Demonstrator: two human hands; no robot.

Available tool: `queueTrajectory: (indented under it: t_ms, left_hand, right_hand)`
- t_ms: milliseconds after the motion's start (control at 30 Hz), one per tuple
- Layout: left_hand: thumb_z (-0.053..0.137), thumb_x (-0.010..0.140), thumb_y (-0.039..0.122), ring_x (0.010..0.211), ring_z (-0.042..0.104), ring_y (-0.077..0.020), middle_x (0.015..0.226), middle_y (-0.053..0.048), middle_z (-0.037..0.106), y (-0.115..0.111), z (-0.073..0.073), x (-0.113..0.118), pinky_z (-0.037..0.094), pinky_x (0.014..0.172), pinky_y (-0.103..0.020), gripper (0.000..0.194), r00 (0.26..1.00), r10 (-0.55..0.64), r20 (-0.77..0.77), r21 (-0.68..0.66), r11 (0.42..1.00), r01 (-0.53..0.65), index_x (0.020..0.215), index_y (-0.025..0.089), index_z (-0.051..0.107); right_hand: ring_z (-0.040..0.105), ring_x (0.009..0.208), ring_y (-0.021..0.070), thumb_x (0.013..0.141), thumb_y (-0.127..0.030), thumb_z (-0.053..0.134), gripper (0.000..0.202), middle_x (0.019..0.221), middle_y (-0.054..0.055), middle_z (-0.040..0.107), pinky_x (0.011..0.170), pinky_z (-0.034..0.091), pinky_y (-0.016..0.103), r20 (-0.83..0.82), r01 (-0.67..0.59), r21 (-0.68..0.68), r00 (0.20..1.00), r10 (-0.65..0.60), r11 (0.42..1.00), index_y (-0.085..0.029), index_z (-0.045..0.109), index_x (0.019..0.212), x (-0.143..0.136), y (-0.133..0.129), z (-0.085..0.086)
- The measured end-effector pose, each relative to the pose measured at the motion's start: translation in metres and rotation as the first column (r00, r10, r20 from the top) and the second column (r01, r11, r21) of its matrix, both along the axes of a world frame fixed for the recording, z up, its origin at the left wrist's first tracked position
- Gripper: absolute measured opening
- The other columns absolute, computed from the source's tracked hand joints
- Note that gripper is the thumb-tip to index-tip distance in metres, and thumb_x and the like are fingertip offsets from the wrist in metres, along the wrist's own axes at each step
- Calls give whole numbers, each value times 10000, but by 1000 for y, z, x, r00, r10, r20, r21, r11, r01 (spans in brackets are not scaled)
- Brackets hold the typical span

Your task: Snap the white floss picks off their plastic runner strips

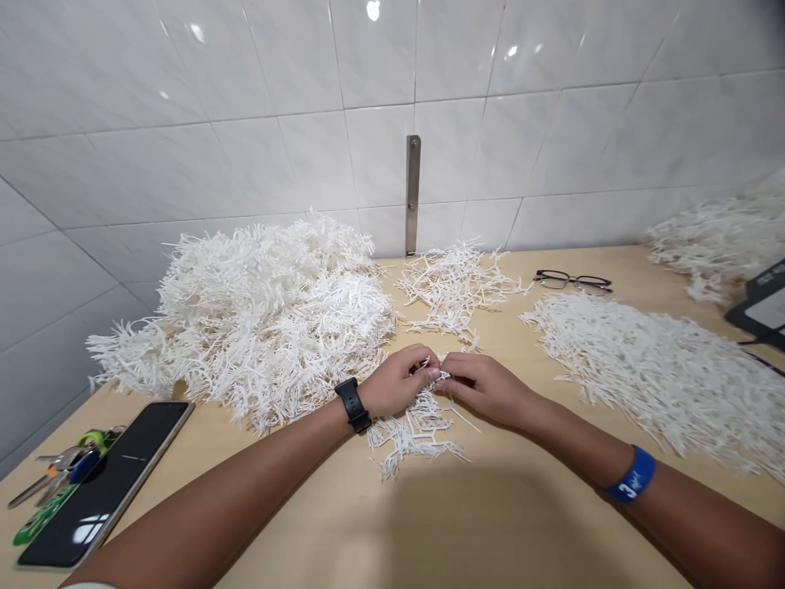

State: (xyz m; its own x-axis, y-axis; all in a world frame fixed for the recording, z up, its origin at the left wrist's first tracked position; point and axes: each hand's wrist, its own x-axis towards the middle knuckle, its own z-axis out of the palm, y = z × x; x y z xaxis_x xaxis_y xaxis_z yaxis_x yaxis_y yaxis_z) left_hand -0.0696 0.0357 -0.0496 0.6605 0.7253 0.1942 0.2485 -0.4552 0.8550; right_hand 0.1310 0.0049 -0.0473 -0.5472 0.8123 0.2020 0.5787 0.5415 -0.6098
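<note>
Near the table's middle, my left hand (401, 379) and my right hand (482, 386) meet with their fingertips nearly touching. Both pinch thin white branching pieces (442, 375) between thumb and fingers. Just below the hands, a small cluster of the same white pieces (414, 433) lies on the wooden table (478, 507). A tall heap of white strands (263, 311) rises to the left of my left hand. Beyond the hands is a loose, thinner pile (457, 286). To the right stretches a long flat pile of short white pieces (662, 368).
A phone (110, 483) and a bunch of keys (67, 474) lie at the left edge. Eyeglasses (573, 281) rest at the back right. Another white pile (724, 237) and a dark-framed object (764, 303) are at the far right. A metal bracket (413, 196) stands against the tiled wall.
</note>
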Motion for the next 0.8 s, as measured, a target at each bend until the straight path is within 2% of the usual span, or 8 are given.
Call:
queueTrajectory:
  t_ms: [133,200,333,433,500,600,700,800]
  left_hand:
    - [572,857,407,682,492,-131,738,-9,586,0,2,-1,381,643,-242,262,998,19,61,-218,976,-6,825,148,590]
    - [608,825,424,641,478,-116,718,-8,589,-1,4,0,366,603,-229,286,996,53,78,-268,963,-30,810,138,602]
    - [646,791,427,508,371,-68,625,27,538,-2,5,0,286,500,-202,299,995,81,57,-350,935,-56,835,132,618]
    - [671,771,399,541,432,-73,678,8,581,-2,3,0,312,518,-199,294,990,54,127,-413,911,3,878,132,612]
    - [684,760,378,561,459,-78,688,4,591,-2,2,1,327,531,-200,281,987,53,152,-430,903,18,880,134,613]
    - [685,762,364,514,416,-66,613,36,538,-3,3,1,303,506,-196,254,990,74,121,-417,909,-17,856,139,615]
    - [667,777,353,548,444,-74,644,29,547,-3,5,1,334,533,-201,233,990,64,123,-380,925,-13,831,137,600]
    - [638,801,350,629,478,-93,716,8,564,-2,7,1,368,592,-215,226,994,24,108,-324,946,12,837,132,590]
  right_hand:
    - [479,647,136,854,-478,622,296,711,0,568,601,334,252,13,70,-57,998,-69,996,-193,592,779,-2,-2,2]
    - [457,628,127,808,-505,666,341,695,-10,554,577,315,243,22,87,-80,996,-85,993,-188,557,745,-2,-2,2]
    - [441,612,118,830,-483,636,334,664,-19,529,567,304,239,21,100,-118,995,-98,988,-183,536,721,-3,-2,0]
    - [445,611,120,815,-470,649,301,667,-21,530,562,300,238,25,121,-124,993,-119,985,-187,563,761,-3,-1,1]
    - [452,614,122,787,-464,675,293,677,-22,535,558,297,236,37,142,-125,990,-138,982,-192,567,786,-4,-2,2]
    - [453,614,123,790,-438,664,284,669,-22,531,563,289,237,69,156,-94,986,-150,983,-193,530,740,-5,-3,3]
    - [437,613,121,845,-401,598,296,643,-20,511,579,283,244,97,107,-54,990,-101,993,-188,480,676,-5,-4,2]
    - [432,612,121,885,-396,558,311,633,-18,509,592,288,248,77,32,-84,997,-26,996,-183,487,670,-3,-3,0]
